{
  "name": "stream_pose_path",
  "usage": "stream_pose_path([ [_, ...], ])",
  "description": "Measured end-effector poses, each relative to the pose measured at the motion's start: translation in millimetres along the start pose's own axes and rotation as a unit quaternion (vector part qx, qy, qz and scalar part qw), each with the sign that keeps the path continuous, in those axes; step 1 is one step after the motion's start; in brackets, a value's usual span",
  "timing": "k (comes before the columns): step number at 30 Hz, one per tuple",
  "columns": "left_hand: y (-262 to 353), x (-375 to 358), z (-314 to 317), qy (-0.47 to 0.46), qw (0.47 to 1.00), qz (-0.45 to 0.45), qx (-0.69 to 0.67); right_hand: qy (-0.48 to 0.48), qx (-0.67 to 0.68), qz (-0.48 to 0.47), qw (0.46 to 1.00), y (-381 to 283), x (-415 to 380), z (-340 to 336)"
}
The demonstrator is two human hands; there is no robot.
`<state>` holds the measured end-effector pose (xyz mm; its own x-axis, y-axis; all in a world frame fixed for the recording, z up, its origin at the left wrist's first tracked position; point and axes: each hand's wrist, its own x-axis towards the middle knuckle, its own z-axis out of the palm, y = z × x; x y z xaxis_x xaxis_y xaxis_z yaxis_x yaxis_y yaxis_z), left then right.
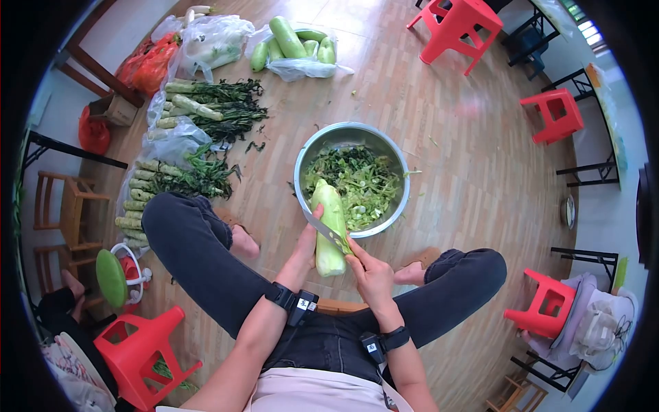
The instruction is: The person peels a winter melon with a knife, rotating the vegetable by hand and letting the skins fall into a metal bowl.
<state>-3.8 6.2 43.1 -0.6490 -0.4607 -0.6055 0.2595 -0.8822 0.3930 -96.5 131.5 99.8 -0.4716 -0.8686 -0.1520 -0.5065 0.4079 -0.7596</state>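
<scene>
My left hand (309,239) is closed around the side of a thick pale green stem, by its look a celtuce (331,206), tilted up over the near rim of the bowl. My right hand (371,271) grips a knife (327,232); its silver blade has holes and lies slantwise across the celtuce. The handle is hidden in my fingers, and a strip of green peel seems to hang beside them. Under the celtuce's far end stands a steel bowl (300,165) holding peelings, pale slices and dark leaves.
Leafy celtuce stalks (195,106) lie in rows on plastic at the left. Beyond them are a white plastic bag (216,44) and green gourds (287,38) on plastic. Red stools (147,353) stand around the wooden floor. At the left edge, another person's foot (73,283) shows.
</scene>
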Motion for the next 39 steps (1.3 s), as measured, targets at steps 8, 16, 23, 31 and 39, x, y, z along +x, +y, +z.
stream_pose_path([
  [8,-13,14,-16,0.001,0.999,0.016,-0.028,0.019,-0.023,0.007,1.0,-9,5,3],
  [16,-15,11,-13,0.036,0.997,0.02,-0.065,0.027,0.0,0.066,0.997,-10,12,12],
  [23,-11,8,-9,-0.029,0.998,-0.032,-0.047,0.041,0.308,0.127,0.942,9,16,6],
  [31,5,2,-4,-0.036,0.994,-0.011,-0.105,-0.042,0.079,0.045,0.995,-1,-7,-10],
  [39,5,3,-7,-0.046,0.994,-0.015,-0.102,-0.037,-0.004,-0.01,0.999,-5,-8,-16],
])
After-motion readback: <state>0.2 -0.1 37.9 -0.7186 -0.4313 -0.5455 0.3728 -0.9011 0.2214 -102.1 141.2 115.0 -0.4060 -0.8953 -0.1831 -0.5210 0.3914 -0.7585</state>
